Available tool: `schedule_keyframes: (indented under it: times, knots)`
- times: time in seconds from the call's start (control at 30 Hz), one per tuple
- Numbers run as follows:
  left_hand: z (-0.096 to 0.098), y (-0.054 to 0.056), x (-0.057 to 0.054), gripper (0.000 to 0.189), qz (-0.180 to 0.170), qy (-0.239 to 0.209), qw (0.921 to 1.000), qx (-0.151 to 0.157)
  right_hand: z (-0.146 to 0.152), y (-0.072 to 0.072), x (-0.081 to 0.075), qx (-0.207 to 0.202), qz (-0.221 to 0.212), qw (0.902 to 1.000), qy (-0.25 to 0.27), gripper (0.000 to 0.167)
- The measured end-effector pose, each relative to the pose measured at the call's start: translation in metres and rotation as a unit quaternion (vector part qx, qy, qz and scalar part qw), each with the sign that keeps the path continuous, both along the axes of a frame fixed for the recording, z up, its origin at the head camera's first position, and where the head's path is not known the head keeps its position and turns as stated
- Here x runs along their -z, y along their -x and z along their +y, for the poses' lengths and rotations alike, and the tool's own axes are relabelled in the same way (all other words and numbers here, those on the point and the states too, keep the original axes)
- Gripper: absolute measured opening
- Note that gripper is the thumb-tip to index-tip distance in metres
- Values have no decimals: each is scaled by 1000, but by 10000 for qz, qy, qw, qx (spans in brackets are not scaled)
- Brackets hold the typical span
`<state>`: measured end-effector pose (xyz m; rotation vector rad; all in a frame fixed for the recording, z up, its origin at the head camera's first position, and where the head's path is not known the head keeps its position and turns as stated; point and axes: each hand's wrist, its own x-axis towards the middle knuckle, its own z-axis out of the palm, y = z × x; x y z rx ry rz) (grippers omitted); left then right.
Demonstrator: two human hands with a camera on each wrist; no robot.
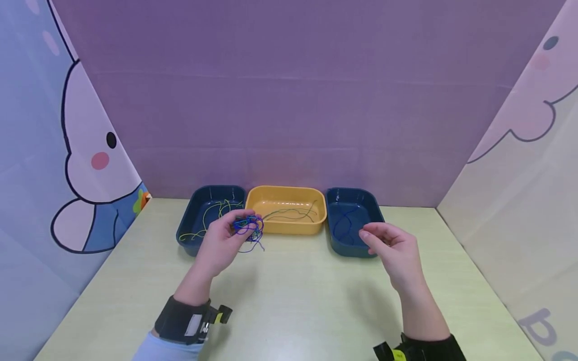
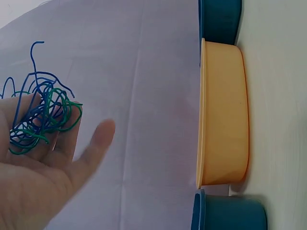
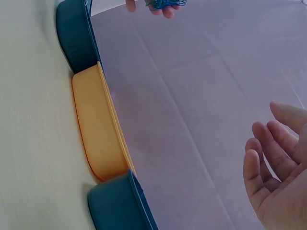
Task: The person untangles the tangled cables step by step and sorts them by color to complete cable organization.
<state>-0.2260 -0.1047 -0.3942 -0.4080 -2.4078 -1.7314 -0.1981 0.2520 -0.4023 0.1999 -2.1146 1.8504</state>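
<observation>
In the head view my left hand (image 1: 223,243) holds a tangle of blue and green wires (image 1: 250,225) in front of the left and middle bins. The left wrist view shows the tangle (image 2: 43,115) lying against the curved fingers, with the thumb apart from it. My right hand (image 1: 397,250) is raised by the right dark blue bin (image 1: 336,240). Its fingers are loosely bent, and nothing shows between them in the right wrist view. A thin blue wire (image 1: 346,216) lies inside that bin.
A yellow bin (image 1: 293,229) stands in the middle, with dark greenish wires (image 1: 291,210) in it. The left dark blue bin (image 1: 191,208) contains yellow-green wires (image 1: 205,215). All three stand side by side on the pale table (image 1: 298,301), before a purple cloth (image 1: 293,110).
</observation>
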Motion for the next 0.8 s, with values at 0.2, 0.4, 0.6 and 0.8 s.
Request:
schedule_keyframes:
  times: [0.2,0.4,0.6,0.8]
  knots:
    - [1,-1,0,33,-188,-303,9991,242,3,1,3,-253,0,9996,-112,32]
    - [4,-2,-1,34,-100,80,9999,116,3,2,4,-526,37,9986,-80,36]
    - [12,-3,-1,32,-12,240,9996,174,-5,0,5,-763,21,9968,-237,38]
    - [21,-6,2,30,-77,293,9991,303,-21,-3,6,-870,-181,9951,-444,35]
